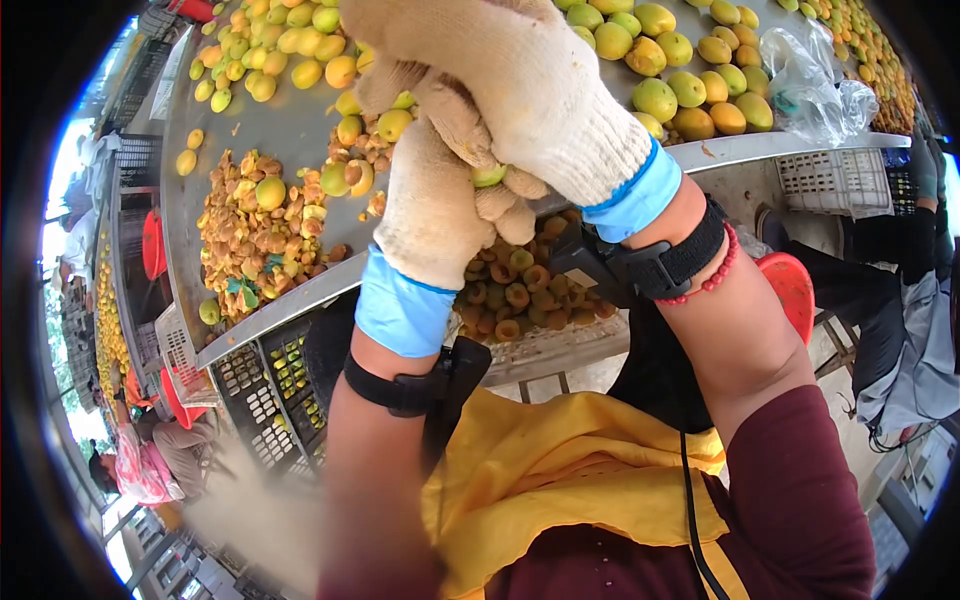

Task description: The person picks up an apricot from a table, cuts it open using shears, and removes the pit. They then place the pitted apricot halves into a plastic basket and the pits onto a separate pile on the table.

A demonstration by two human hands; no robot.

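Note:
Both my hands wear cream knitted gloves over blue cuffs and meet above the table's near edge. My left hand [428,205] is closed, its fingers curled round a green-yellow apricot [489,176], of which only a small part shows. My right hand [535,95] crosses over it from the right with fingers bent, touching or nearly touching the left glove. Whatever the right fingers grip is hidden. Below the hands, a crate holds cut apricot halves [517,295]. A heap of brown apricot pits and scraps [262,215] lies on the table to the left.
Whole apricots [275,45] cover the metal table [290,305] at the back left, with more apricots [690,90] at the right beside a clear plastic bag [815,85]. Black crates [265,395] stand below left. A red stool [787,290] and other people are nearby.

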